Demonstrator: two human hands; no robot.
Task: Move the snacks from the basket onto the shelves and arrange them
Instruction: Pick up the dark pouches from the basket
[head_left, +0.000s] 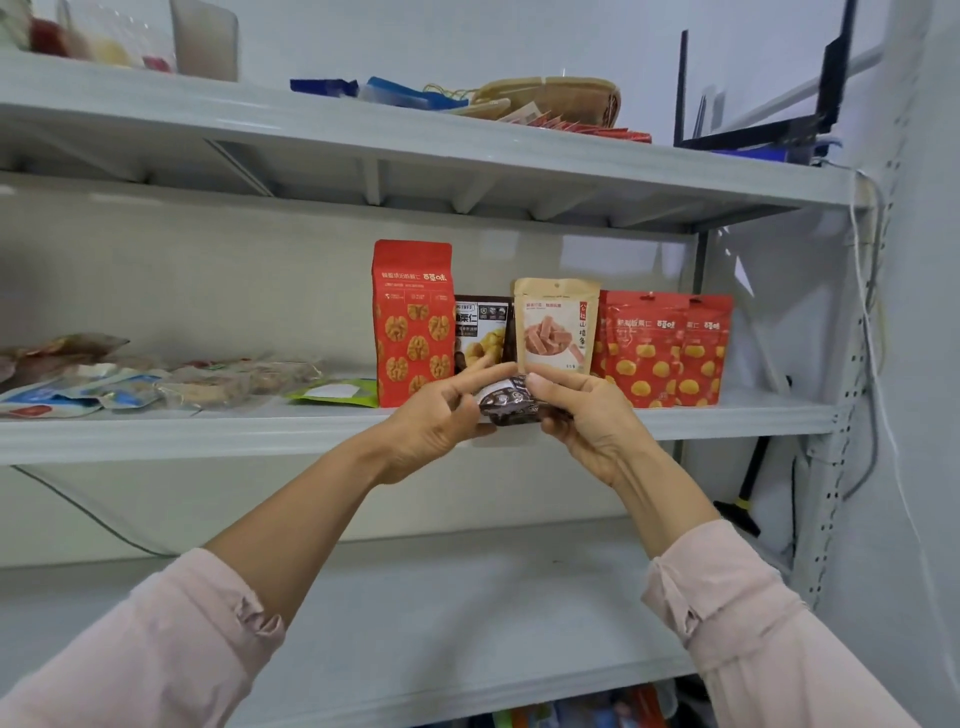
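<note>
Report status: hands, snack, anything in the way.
Left hand and right hand both grip dark snack packet at middle shelf edge. Beige pouch directly behind; red walnut bag left, red chestnut bags right.

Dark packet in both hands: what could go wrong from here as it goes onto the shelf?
1. The dark packet is held between the left hand and right hand right at the front edge of the shelf; released there, it may slide off.
2. The beige pouch stands just behind the hands; a nudge could tip it onto the red chestnut bags beside it.
3. The row looks tight, so pushing the packet in might knock the tall red walnut bag.
</note>
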